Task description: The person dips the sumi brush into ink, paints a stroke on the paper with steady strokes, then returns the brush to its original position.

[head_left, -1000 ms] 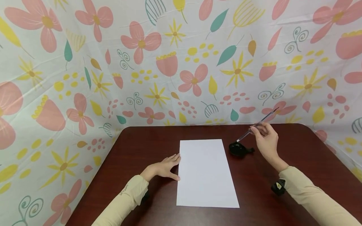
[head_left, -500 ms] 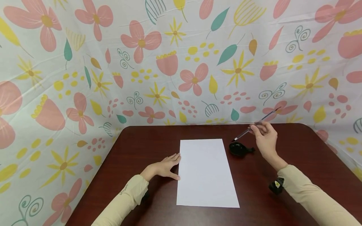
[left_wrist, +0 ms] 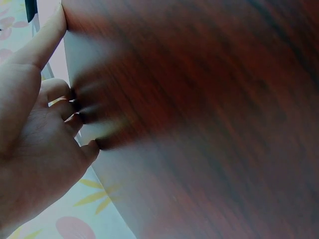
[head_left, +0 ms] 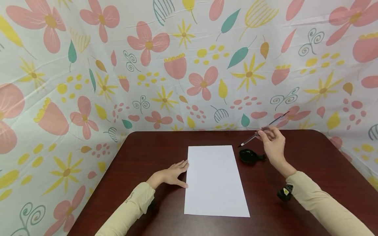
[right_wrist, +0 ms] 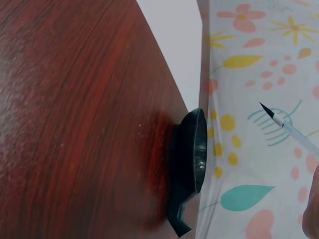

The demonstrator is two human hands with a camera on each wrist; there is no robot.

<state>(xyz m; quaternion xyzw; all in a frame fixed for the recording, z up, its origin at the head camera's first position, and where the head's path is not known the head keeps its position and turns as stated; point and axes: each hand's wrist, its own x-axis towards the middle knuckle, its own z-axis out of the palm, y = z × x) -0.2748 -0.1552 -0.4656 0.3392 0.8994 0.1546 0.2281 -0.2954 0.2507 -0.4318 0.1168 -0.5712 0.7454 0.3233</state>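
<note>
A blank white sheet of paper (head_left: 217,182) lies on the table, its left edge under the fingertips of my left hand (head_left: 172,174), whose fingers are spread out. In the left wrist view that hand (left_wrist: 35,129) touches the tabletop with thumb and fingers. My right hand (head_left: 273,142) pinches a paintbrush (head_left: 251,138) with a dark pointed tip and a clear handle. The brush tip (right_wrist: 266,109) is in the air, apart from paper and dish. Below it sits a small black fish-shaped dish (head_left: 249,156), right of the paper; in the right wrist view the dish (right_wrist: 192,159) appears edge-on.
The dark reddish-brown wooden table (head_left: 153,150) has rounded far corners. A flower-printed cloth (head_left: 189,82) hangs behind it and along the left side. A black wrist device (head_left: 285,192) sits below the right sleeve.
The paintbrush has moved left and slightly up with my right hand, from over the dish's rim toward the paper's upper right corner. My left hand and the paper have stayed put.
</note>
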